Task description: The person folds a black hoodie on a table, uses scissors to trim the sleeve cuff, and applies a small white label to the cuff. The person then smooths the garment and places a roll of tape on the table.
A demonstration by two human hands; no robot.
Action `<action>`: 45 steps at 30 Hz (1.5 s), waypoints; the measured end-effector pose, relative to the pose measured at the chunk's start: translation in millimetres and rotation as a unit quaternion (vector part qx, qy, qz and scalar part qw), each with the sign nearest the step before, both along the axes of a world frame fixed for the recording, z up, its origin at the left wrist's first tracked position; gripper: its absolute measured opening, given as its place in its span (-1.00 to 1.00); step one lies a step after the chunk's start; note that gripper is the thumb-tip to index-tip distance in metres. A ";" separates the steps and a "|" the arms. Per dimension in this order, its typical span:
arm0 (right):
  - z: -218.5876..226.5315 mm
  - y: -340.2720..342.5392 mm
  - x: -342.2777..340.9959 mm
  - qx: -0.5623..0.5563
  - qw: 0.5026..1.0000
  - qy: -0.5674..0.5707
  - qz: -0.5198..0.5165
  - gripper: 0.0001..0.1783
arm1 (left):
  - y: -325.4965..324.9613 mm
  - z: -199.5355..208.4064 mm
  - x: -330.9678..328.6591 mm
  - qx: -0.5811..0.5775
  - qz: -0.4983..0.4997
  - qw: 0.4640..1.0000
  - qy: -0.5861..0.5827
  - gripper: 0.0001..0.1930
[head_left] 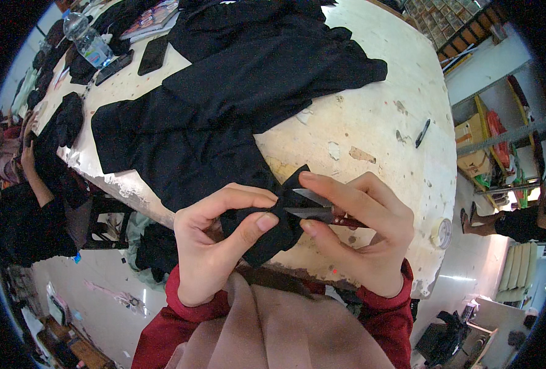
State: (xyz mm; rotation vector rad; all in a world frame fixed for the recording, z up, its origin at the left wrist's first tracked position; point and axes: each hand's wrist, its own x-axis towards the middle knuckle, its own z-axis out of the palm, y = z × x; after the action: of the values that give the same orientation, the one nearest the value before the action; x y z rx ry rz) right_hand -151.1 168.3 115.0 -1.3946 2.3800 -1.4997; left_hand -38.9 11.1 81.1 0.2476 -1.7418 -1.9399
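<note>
Black cloth [211, 111] is spread across the pale worktable, and part of it is drawn up toward me at the near edge. My left hand [217, 234] pinches this dark fabric between thumb and forefinger. Just to its right, my right hand [365, 227] grips a pair of thread snips [310, 213], a bit of reddish handle showing by the palm. The two metal blades stand apart and point left, their tips against the cloth beside my left fingertips. Exactly what lies between the blades is hard to make out.
The worn table [371, 135] bears a dark pen [423, 133] on the right and a round tape roll [441, 234] near the right edge. At far left stand a clear plastic bottle [88, 40] and a black phone [153, 56]. Another person's arm [36, 175] reaches in from the left.
</note>
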 end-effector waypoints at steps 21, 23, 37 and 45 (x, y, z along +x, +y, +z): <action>-27.5 -14.0 -6.6 0.012 0.999 0.041 0.034 -0.69 | 6.3 -11.5 -15.5 -0.173 0.074 0.981 -0.042 -0.86; -29.3 -20.2 -5.0 0.042 0.997 0.044 0.045 -0.64 | 4.6 -12.7 -15.1 -0.190 0.070 0.977 -0.060 -0.87; -55.6 -31.3 -17.5 -0.126 0.984 -0.112 0.050 -0.92 | 6.5 -15.6 -21.0 -0.287 0.082 0.951 -0.074 -0.79; -45.5 -20.6 -47.9 0.117 0.960 -0.227 0.115 -0.67 | 6.6 -23.3 -24.1 -0.145 0.116 0.980 0.066 -0.72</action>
State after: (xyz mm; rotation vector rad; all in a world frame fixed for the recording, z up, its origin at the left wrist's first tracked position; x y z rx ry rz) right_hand -199.0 147.6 69.4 -1.0851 1.9637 -1.2609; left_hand -62.9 17.8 57.8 0.2032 -1.7924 -1.4841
